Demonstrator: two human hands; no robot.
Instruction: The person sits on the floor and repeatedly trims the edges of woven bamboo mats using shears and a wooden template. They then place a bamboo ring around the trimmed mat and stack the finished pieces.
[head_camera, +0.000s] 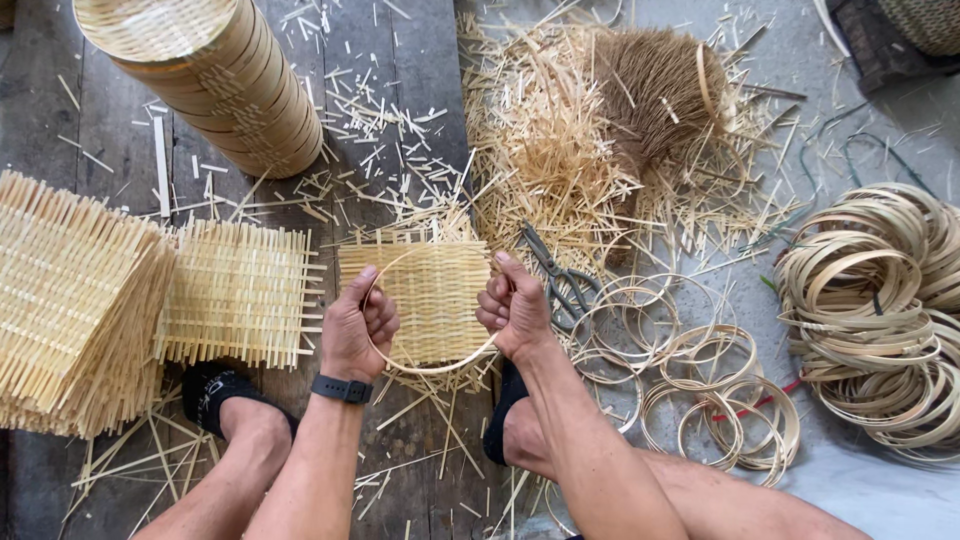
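You had your left hand (358, 325) and right hand (513, 310) clenched on the hoop (430, 368) around the woven mat (432, 300); squeezing unevenly could've sprung it off.

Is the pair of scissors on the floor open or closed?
Closed. The scissors lie flat beside the right hand, blades together in one line pointing up-left; only the handle loops stand apart.

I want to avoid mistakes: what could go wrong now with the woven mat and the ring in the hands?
The woven mat has loose strip ends, so they might slip out or snap as the left hand and right hand press the thin ring around it. The scissors lie open-bladed close to the right hand and might nick it.
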